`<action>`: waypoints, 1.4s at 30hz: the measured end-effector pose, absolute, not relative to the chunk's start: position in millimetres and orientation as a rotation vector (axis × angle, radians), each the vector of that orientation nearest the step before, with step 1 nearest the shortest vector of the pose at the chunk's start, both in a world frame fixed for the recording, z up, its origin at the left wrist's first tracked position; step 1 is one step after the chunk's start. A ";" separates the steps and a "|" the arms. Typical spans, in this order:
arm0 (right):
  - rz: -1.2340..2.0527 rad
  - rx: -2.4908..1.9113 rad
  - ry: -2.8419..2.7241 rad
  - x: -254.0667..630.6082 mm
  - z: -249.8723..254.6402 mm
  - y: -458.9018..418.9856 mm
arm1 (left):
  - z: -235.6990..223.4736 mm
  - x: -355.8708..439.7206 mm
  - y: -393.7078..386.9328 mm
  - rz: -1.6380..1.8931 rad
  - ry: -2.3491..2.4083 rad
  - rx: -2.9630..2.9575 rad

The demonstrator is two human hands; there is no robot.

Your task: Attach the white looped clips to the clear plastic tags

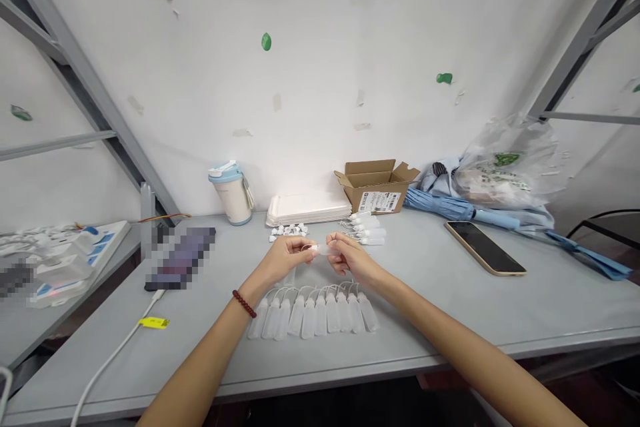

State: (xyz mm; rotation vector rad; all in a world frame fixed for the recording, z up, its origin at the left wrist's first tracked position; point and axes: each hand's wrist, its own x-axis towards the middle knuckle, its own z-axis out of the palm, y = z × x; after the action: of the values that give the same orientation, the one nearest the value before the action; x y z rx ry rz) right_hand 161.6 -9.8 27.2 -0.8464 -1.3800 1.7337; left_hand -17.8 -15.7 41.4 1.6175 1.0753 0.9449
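Over the middle of the desk, my right hand (353,259) pinches a small translucent squeeze bottle (326,249), held sideways. My left hand (290,257) is closed at the bottle's neck end on a small white cap (314,248); a thin loop shows by the fingers. Whether cap and bottle are joined I cannot make out. Below both hands lies a row of several similar bottles (309,317) with thin white loops at their tops. Just beyond my left hand sits a cluster of small white caps (289,231). Past my right hand are more small white-topped bottles (369,230).
Along the wall stand a tumbler (231,193), a stack of flat white trays (310,208) and an open cardboard box (377,190). A blue umbrella (440,203), a plastic bag (505,173) and a phone (484,248) lie right. Another phone (183,257) with a cable (117,350) is left.
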 end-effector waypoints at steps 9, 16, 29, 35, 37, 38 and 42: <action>1.118 -0.945 -1.746 163.7 18.1 -2.5 | 36.8 -18.3 -13.7 0.893 1.159 1.416; 1.096 -0.920 -1.764 164.1 15.3 -1.2 | 37.3 -17.6 -15.4 0.870 1.105 1.356; 1.029 -1.008 -1.713 165.5 18.2 -3.5 | 33.9 -17.9 -14.2 1.002 1.045 1.671; 1.179 -0.998 -1.614 163.7 17.3 -0.5 | 31.4 -12.7 -13.5 1.073 1.073 1.659; 1.133 -0.991 -1.633 163.8 19.0 -1.7 | 31.0 -12.9 -13.1 1.058 1.088 1.600; 1.117 -0.980 -1.642 164.0 19.9 -2.6 | 31.4 -13.1 -13.1 1.040 1.092 1.564; 1.068 -0.908 -1.694 164.6 22.2 -6.2 | 36.8 -12.9 -16.0 0.973 1.082 1.463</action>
State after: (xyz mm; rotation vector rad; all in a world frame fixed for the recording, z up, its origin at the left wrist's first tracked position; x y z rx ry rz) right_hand 164.6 -6.2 22.2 -0.9075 -1.6936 1.0675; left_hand -12.9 -16.0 36.8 1.4626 1.0822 0.9725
